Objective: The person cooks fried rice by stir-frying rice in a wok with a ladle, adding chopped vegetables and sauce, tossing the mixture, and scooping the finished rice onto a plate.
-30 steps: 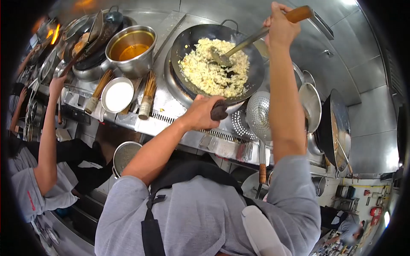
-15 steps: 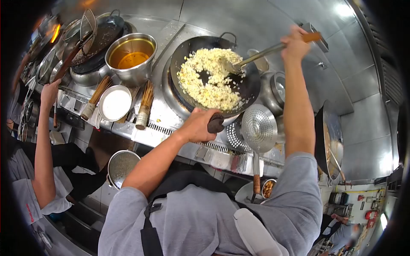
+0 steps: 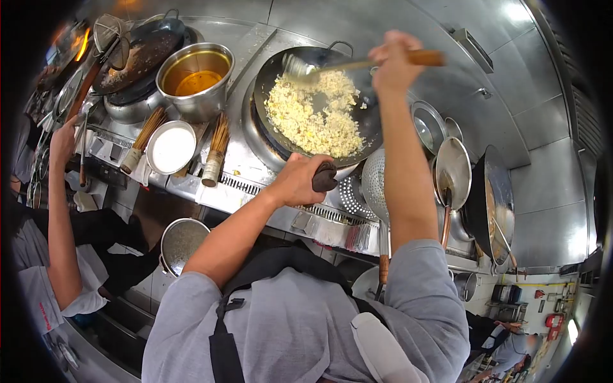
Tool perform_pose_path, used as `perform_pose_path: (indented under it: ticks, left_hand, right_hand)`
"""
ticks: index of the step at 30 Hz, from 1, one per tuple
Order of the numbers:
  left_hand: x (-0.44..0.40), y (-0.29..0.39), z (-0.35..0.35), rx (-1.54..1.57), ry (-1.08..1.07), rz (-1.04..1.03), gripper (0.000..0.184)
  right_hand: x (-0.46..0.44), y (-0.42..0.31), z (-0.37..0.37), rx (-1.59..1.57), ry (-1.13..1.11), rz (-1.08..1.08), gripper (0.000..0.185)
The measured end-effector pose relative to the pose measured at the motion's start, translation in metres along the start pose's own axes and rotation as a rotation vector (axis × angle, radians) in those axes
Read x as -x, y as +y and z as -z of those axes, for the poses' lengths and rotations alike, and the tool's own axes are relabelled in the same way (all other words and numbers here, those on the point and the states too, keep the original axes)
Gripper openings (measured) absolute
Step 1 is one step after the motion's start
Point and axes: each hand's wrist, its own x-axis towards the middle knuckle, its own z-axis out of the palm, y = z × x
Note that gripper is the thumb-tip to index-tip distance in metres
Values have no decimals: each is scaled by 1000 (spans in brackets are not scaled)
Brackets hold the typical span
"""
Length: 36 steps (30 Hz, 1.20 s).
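Observation:
A black wok (image 3: 274, 67) sits on a burner and holds yellow-white rice with egg (image 3: 313, 124). My left hand (image 3: 299, 181) is closed around the wok's dark handle (image 3: 324, 177) at the near rim. Above the wok's right side, my right hand (image 3: 397, 60) grips the wooden handle of a long metal ladle (image 3: 348, 66). The ladle's head, blurred by motion, is over the far left part of the wok, at the edge of the rice. Part of the wok's bottom shows bare in the middle of the food.
Left of the wok stand a pot of orange liquid (image 3: 196, 80), a white-filled bowl (image 3: 171, 147) and two bamboo brushes (image 3: 217, 150). Strainers (image 3: 453, 169) and another wok (image 3: 495, 204) are at right. A co-worker's arm (image 3: 62, 210) holds a utensil at far left.
My right hand has moved left and the ladle's head has swung to the wok's far left. The rice has shifted within the wok. My left hand keeps its hold on the handle.

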Motion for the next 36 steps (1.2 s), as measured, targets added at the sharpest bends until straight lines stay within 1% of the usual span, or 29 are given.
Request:
perform_pose_path:
  ticks: [1,2,3,4,6,7,8,11,12,13,14,17,20,21,24,25,27,29,31,32,34,35,36]
  left_hand:
    - [-2,1,3,4,-10,1,75]
    - [-4,0,5,11,-9,7,76]
    - [-3,1,6,8,23,-25,74]
    - [-3,0,1,1,23,6,73]
    - [-4,3,2,6,10,15,73]
    - [-6,2,1,7,10,15,73]
    - [-5,-1,0,8,2,20,73]
    - [-5,-4,-1,-20,6,-8,73]
    - [-5,-4,-2,-31,17,-24,72]
    - [-5,-2,-1,26,0,14,72]
    - [-5,0,2,10,-5,22,71]
    - [-5,4,1,-25,23,52,73]
    - [-5,-3,0,26,20,14,74]
    - [-7,-3,0,23,20,14,74]
    - [-6,-4,-1,20,35,-1,72]
    - [-5,-3,0,6,76,-19,72]
    - [-9,-5,2,6,26,-14,74]
    - [-7,-6,5,3,-1,-4,73]
    - [-3,-3,9,-12,11,9,72]
    - [-4,-3,9,-8,15,14,71]
    - [-5,0,8,3,-2,22,70]
    - [-5,-4,6,16,8,-1,70]
    - [-3,-5,4,25,10,-11,69]
  right_hand:
    - [11,7,-7,13,-18,-37,15]
    - [-1,4,-8,88,-92,-111,15]
    - [-13,-22,-16,169,-160,-196,15]
    - [-17,-50,-17,262,-196,-292,14]
    - [-27,-98,-23,179,-275,-272,12]
    - [-18,-131,-21,140,-324,-259,12]
    - [-9,-146,-18,99,-365,-249,15]
    - [7,-73,-7,188,-83,-241,14]
    - [0,-63,-9,192,-40,-220,13]
    - [-8,-52,-11,194,5,-201,13]
    - [-13,-46,-15,191,48,-177,13]
    - [38,-118,-65,253,-5,-14,11]
    - [40,-36,-28,333,-124,27,11]
    - [17,-30,-19,484,-3,-138,14]
    - [-6,-53,-6,343,-30,-143,17]
    - [-8,-53,-4,388,-65,-108,17]
    - [3,-47,19,487,-121,-39,17]
    - [-55,-16,55,261,-30,-68,15]
    - [-93,-34,63,192,260,51,18]
    - [-91,-28,62,126,185,79,17]
    - [-56,-16,67,5,57,131,15]
    - [-20,12,47,57,48,89,13]
    - [-11,7,39,97,-52,-40,13]
